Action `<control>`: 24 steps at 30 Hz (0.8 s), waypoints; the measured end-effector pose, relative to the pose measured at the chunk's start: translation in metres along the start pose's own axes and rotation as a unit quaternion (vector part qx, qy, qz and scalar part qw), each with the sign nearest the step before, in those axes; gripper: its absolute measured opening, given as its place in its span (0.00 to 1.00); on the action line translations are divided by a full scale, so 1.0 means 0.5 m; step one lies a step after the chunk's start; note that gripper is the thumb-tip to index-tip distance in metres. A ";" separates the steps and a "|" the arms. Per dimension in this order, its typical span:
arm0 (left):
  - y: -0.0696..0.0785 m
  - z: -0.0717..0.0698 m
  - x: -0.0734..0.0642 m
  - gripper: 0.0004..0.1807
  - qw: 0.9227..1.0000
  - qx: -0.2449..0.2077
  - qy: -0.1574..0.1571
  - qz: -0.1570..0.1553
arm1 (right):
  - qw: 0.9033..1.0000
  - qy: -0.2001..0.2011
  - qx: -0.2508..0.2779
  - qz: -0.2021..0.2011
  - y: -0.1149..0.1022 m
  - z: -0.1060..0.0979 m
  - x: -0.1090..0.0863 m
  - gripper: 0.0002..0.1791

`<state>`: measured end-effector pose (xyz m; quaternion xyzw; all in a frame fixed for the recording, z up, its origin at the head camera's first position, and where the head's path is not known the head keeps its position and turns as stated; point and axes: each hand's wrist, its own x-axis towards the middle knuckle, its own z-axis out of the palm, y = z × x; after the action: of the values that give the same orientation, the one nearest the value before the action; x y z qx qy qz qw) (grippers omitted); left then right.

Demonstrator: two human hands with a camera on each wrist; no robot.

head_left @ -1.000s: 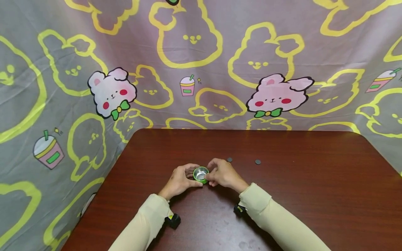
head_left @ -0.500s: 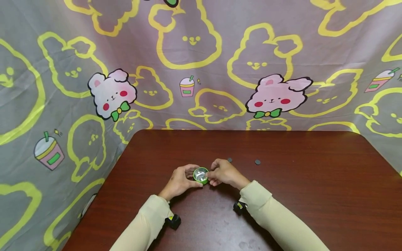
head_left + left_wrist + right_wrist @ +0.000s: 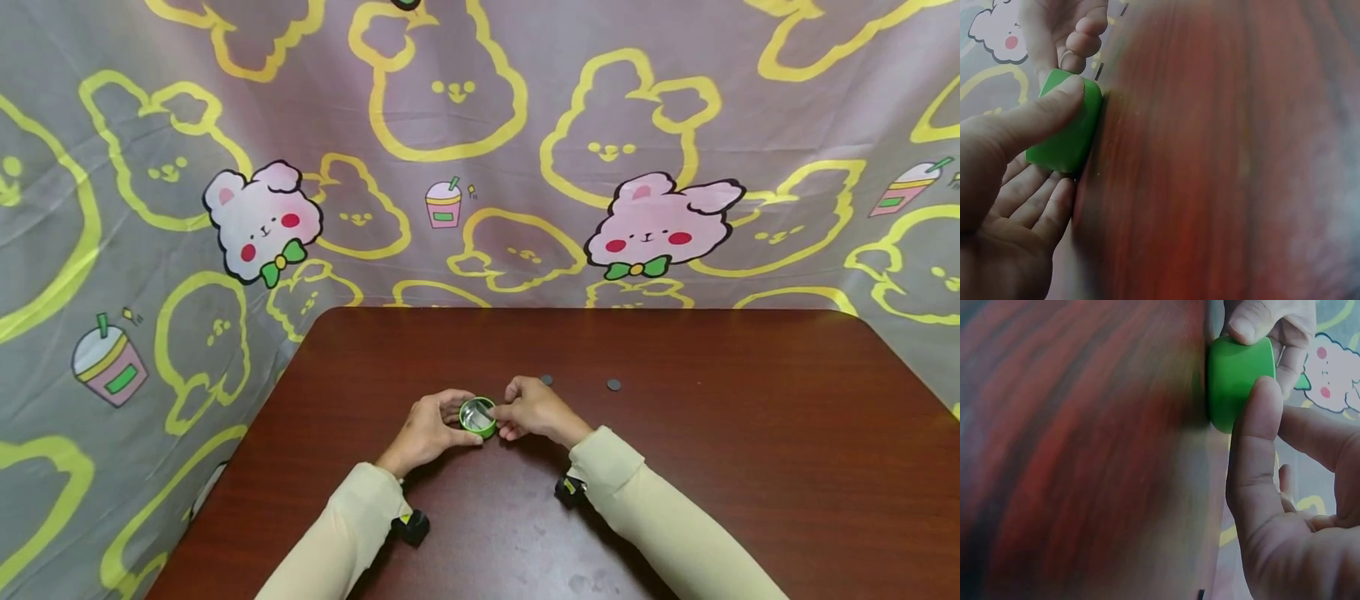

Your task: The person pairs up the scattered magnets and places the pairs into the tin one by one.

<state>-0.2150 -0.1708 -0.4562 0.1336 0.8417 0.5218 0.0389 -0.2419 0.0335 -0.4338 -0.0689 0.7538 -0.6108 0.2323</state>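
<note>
A dark red-brown tabletop [image 3: 712, 467] is backed by a curtain [image 3: 517, 179] printed with yellow rabbit outlines. Near its middle, a small green cup [image 3: 1238, 378] is held between the left hand's [image 3: 427, 429] thumb and fingers; its rim is pinched by the right hand [image 3: 536, 410]. Two dark discs [image 3: 613, 385] are seen beyond.

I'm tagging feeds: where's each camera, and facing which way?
Head: worn there, facing forward and down at the table and printed cloth; left grip, right grip, sleeves show.
Left wrist: worn there, facing the green container; left grip near, right grip beyond.
Right wrist: worn there, facing the container; right grip near, left grip beyond.
Wrist views share the container and both grips.
</note>
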 end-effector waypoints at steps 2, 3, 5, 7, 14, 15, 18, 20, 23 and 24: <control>0.006 -0.001 0.001 0.33 1.000 0.013 -0.004 -0.001 | 1.000 -0.004 0.001 -0.004 0.002 -0.007 -0.003 0.14; 0.009 -0.001 0.003 0.35 1.000 0.022 -0.006 0.001 | 1.000 -0.005 0.001 -0.006 0.003 -0.011 -0.005 0.14; 0.016 -0.002 0.008 0.38 0.999 0.046 -0.008 0.009 | 1.000 -0.006 -0.002 -0.012 0.005 -0.022 -0.009 0.13; 0.028 -0.004 0.015 0.40 0.998 0.066 -0.007 0.015 | 1.000 -0.007 -0.007 -0.018 0.006 -0.035 -0.012 0.12; 0.080 -0.002 0.058 0.35 0.996 0.085 -0.017 0.023 | 0.999 -0.001 -0.036 -0.035 0.008 -0.091 -0.028 0.14; 0.087 0.001 0.065 0.35 0.996 0.087 -0.021 0.024 | 0.999 0.002 -0.040 -0.035 0.008 -0.100 -0.031 0.15; 0.101 0.014 0.086 0.32 0.995 0.087 -0.033 0.026 | 0.998 0.009 -0.055 -0.033 0.010 -0.128 -0.041 0.18; 0.107 0.025 0.100 0.31 0.995 0.082 -0.043 0.027 | 0.997 0.017 -0.070 -0.030 0.012 -0.147 -0.049 0.18; 0.113 0.041 0.117 0.31 0.995 0.072 -0.059 0.022 | 0.995 0.020 -0.090 -0.030 0.016 -0.175 -0.062 0.18; 0.115 0.046 0.122 0.31 0.995 0.072 -0.063 0.021 | 0.995 0.022 -0.092 -0.031 0.018 -0.184 -0.065 0.18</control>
<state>-0.2582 -0.1109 -0.4111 0.1864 0.8697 0.4514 0.0714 -0.2516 0.1301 -0.4202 -0.0997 0.8094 -0.5469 0.1890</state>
